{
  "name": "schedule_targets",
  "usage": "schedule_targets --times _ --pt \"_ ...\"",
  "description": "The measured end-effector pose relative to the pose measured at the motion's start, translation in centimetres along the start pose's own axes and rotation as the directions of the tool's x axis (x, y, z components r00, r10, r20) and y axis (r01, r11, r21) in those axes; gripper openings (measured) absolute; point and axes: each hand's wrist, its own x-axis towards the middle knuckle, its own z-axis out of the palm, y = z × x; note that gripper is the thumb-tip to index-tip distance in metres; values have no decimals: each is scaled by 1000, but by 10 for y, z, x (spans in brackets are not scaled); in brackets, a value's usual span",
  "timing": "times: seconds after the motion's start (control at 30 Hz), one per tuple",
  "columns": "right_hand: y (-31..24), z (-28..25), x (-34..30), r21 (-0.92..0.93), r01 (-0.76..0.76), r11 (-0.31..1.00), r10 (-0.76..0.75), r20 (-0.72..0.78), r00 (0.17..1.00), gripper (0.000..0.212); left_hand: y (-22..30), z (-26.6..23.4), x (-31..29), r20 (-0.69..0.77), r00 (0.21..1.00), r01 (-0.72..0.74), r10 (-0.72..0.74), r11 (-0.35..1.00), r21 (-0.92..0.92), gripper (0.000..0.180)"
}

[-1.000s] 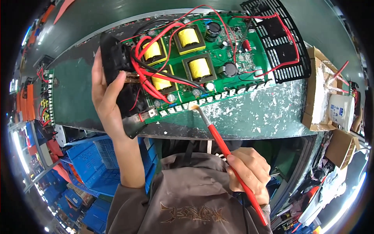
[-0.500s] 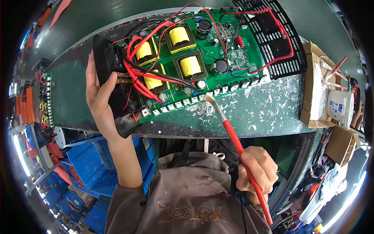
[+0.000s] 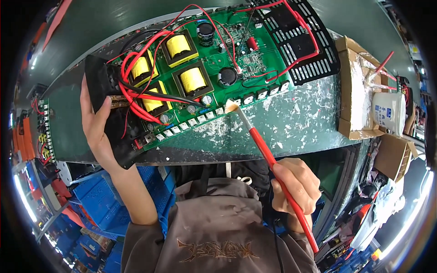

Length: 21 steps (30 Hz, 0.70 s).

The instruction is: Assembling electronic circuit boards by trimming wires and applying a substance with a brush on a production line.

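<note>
1. The green board [image 3: 268,54] sat on the worktop [image 3: 291,118], in front of the person, and tilted up toward the right.
2. The left hand [image 3: 97,129] gripped the black end piece [image 3: 95,86] at the board's left end. Its thumb lay on the front, by a brown strip, and its other fingers went behind.
3. The right hand [image 3: 298,186] was curled around the red handle of a brush [image 3: 268,154].
4. The brush's pale hairs [image 3: 231,107] were at the row of small parts [image 3: 192,122] on the board's near edge, and looked to be touching it.
5. Four yellow coils [image 3: 190,81] stood on the board, with thick red wires [image 3: 124,68] bending beside them.
6. A black panel with slots [image 3: 300,45] was at the board's right end, with a red wire across it.
7. Farther right was an open cardboard box [image 3: 346,113], with a white tub [image 3: 391,111] next to it.
</note>
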Motion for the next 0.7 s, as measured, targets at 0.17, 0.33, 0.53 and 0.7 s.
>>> schedule_targets --times 0.17,0.33,0.53,0.7 --pt "2 -5 -1 -72 21 997 -22 -12 1000 31 -4 -4 0 21 999 -39 37 995 97 51" --pt "-4 -4 -9 -103 29 994 -32 -23 999 20 -2 0 1 -10 1000 23 -22 1000 17 52" --pt "-5 -8 -4 -91 101 991 -96 65 993 25 2 6 0 -10 998 54 -55 998 -17 52" --pt "-9 -16 6 -90 117 989 -102 165 981 33 -5 -7 -4 54 994 -99 93 986 132 47"
